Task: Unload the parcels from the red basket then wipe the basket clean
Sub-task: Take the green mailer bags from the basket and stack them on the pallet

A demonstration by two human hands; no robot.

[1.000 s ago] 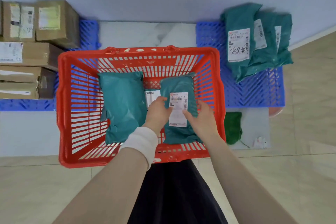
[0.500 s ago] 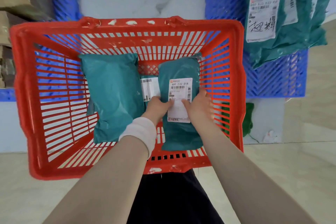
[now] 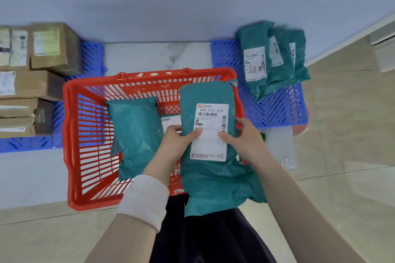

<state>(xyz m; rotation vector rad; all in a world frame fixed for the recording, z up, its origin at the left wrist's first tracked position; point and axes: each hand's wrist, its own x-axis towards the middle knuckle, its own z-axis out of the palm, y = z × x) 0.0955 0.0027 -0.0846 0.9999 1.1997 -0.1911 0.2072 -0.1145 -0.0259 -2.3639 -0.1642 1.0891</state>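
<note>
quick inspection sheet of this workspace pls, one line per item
surface: tiled floor; red basket stands on it
job's things: held parcel raised over the basket; second parcel lies inside, a third parcel beside it shows only its label; white smears on far rim
clutter: white scrap on floor right of basket
grippers: left hand and right hand grip the held parcel at its label
cables: nothing seen
surroundings: cardboard boxes on left; stacked teal parcels on blue pallet on right; wall behind
</note>
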